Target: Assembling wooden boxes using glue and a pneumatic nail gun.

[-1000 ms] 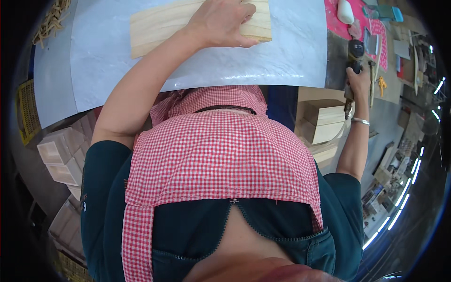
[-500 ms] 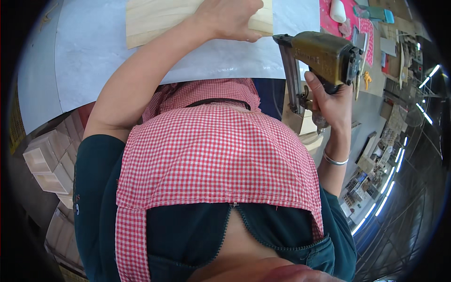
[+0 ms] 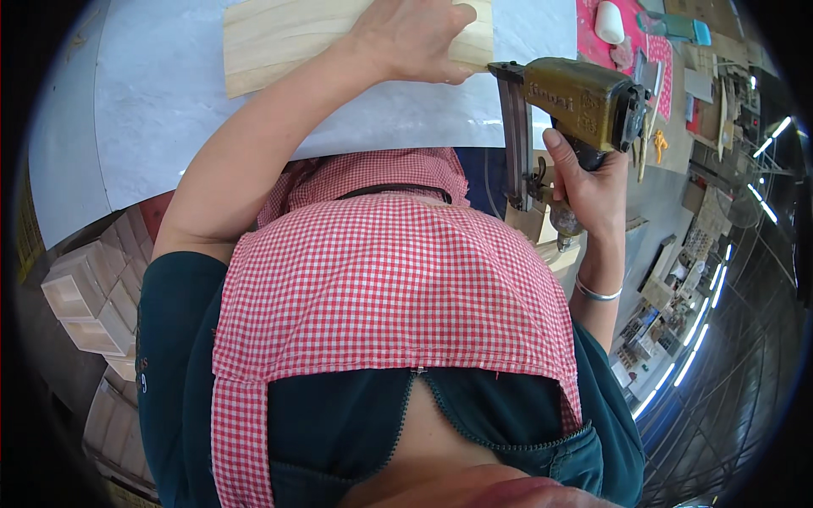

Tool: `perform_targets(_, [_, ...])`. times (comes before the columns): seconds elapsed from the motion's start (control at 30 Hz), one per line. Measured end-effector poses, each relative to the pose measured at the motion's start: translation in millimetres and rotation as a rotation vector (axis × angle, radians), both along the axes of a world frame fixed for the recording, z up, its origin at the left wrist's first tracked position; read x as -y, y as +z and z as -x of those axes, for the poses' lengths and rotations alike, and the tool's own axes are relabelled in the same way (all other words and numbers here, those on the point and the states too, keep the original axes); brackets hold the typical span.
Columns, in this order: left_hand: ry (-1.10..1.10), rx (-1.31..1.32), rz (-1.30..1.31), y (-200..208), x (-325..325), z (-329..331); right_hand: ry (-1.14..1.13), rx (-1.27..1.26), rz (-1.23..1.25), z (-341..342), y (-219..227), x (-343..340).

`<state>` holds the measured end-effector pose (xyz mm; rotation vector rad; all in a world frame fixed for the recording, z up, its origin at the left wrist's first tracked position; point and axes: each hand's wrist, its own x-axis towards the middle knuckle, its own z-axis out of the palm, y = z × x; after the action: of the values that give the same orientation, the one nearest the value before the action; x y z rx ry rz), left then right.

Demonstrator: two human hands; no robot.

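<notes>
A pale wooden board (image 3: 288,42) lies on the white-covered table at the top of the view, its far part cut off by the picture's edge. My left hand (image 3: 415,38) presses on the board's right end, thumb and fingers curled about it; some fingertips are hidden. In my right hand (image 3: 593,182) is a gold-brown and black pneumatic nail gun (image 3: 576,97), fingers wrapped round its dark grip. Its nose meets or nearly meets the board's right edge, just beside my left thumb. The long magazine points down toward me.
The white table surface (image 3: 169,127) ends close to my checked apron. At the far right are a white roll (image 3: 608,23) on a pink cloth and a teal object (image 3: 686,30). Orange scissors-like handles (image 3: 660,144) lie farther right. Stacked wooden boxes (image 3: 76,292) stand at the lower left.
The nail gun has shifted slightly left in my right hand, its nose closer to the board's edge. The board and my left hand have come a little nearer to me.
</notes>
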<state>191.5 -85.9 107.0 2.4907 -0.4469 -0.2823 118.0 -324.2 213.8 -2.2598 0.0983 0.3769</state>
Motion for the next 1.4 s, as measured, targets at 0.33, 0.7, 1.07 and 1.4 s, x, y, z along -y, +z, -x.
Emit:
perform_targets(0.33, [-0.007, 0.141, -0.037, 4, -5, 6, -0.008, 0.028, 0.021, -16, 0, -13])
perform_targets(0.7, [-0.017, 0.098, -0.026, 8, -5, 4, 0.001, -0.021, 0.028, -26, 5, -14])
perform_targets(1.07, [-0.032, 0.435, 0.091, -12, -11, 6, 0.051, -0.022, 0.041, -56, 10, -23])
perform_targets(1.4, [-0.035, 0.336, -0.006, 12, -17, 5, 0.133, 0.016, 0.087, -85, 3, -32])
